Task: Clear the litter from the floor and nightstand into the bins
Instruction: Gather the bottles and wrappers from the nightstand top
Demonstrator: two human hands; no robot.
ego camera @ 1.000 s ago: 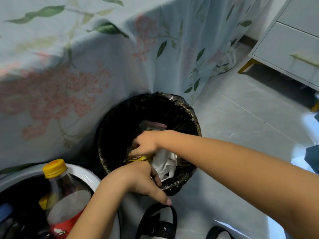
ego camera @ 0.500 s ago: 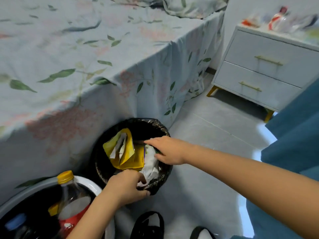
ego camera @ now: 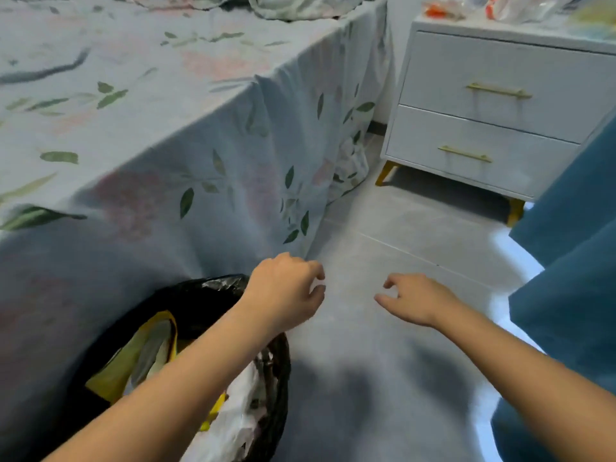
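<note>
While the bed point(ego camera: 140, 105) with its leaf-print sheet fills the left and far side, a black-lined bin point(ego camera: 273, 388) stands at its near corner on the floor point(ego camera: 383, 261), holding a yellow wrapper point(ego camera: 123, 365) and white crumpled plastic point(ego camera: 236, 421). The person's left forearm crosses over the bin's mouth, hiding part of it. Just past the rim, the left hand point(ego camera: 283, 288) hangs above the floor with fingers loosely curled, holding nothing. To its right, apart from it, the right hand point(ego camera: 416, 298) is likewise relaxed and empty. Far right stands the white nightstand point(ego camera: 500, 111), with blurred litter point(ego camera: 500, 6) on top. Blue fabric point(ego camera: 573, 261) borders the right edge.
</note>
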